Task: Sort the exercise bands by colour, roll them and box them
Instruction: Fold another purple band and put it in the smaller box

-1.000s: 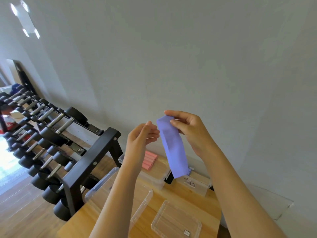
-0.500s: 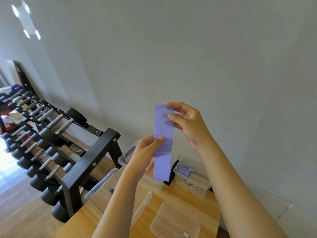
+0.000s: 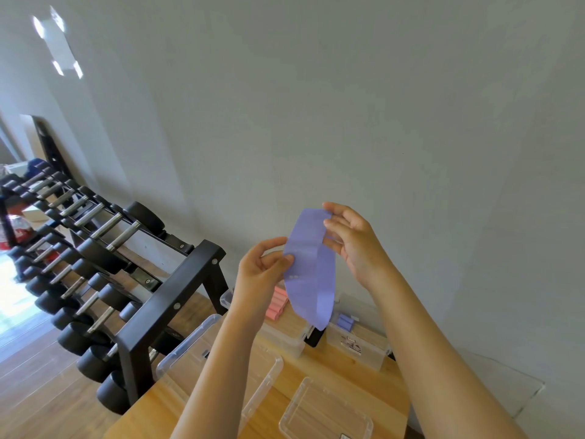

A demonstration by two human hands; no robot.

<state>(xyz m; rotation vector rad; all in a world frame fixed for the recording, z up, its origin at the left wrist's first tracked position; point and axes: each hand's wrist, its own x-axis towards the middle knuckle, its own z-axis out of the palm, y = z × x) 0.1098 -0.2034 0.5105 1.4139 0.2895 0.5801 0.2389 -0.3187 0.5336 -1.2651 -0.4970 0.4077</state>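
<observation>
A purple exercise band (image 3: pixel 311 270) hangs in the air in front of the wall, its loop spread apart. My right hand (image 3: pixel 351 239) pinches its top end. My left hand (image 3: pixel 262 267) pinches its left edge lower down. Below on the wooden table (image 3: pixel 335 365), a clear box (image 3: pixel 285 335) holds pink rolled bands (image 3: pixel 277 304). A second clear box (image 3: pixel 361 345) to its right holds purple rolled bands (image 3: pixel 345 321).
Two clear lids lie on the table near me, one at the left (image 3: pixel 190 365) and one at the right (image 3: pixel 323 413). A black dumbbell rack (image 3: pixel 152 312) full of dumbbells stands left of the table. A grey wall stands behind.
My left hand moved up the band's left edge and pulled it outward. The flat strip now bows into an open loop.
</observation>
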